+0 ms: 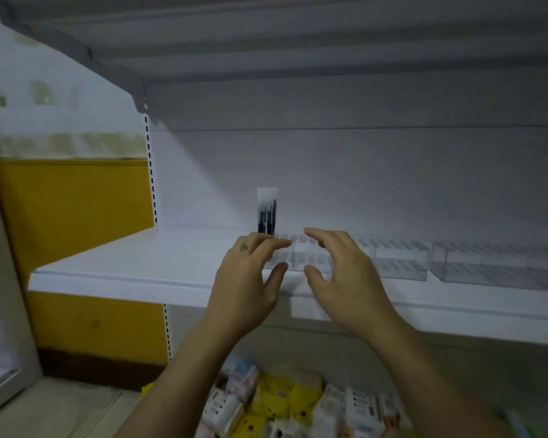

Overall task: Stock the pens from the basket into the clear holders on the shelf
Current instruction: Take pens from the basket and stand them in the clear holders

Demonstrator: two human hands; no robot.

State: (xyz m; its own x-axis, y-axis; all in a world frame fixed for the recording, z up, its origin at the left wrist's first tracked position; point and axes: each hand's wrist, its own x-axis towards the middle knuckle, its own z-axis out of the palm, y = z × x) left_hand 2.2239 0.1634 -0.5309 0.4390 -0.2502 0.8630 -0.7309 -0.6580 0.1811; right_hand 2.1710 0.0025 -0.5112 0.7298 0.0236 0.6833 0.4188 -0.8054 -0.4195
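**Stocking barely begun**

While one small cluster of dark pens (267, 216) stood upright at the left end of the nearest clear plastic holder (301, 256) on the white shelf (159, 257), the two holders to its right (399, 259) — as far as could be seen — held nothing. Both hands hovered at that first holder, left hand (247, 273) and right hand (345, 273), each grip spread and empty. Below lay boxed pen packs in white and yellow (285, 403) — most still unstocked.

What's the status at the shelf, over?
Left hand, right hand open, flanking first clear holder. Black pens upright in it. Nothing blocking.
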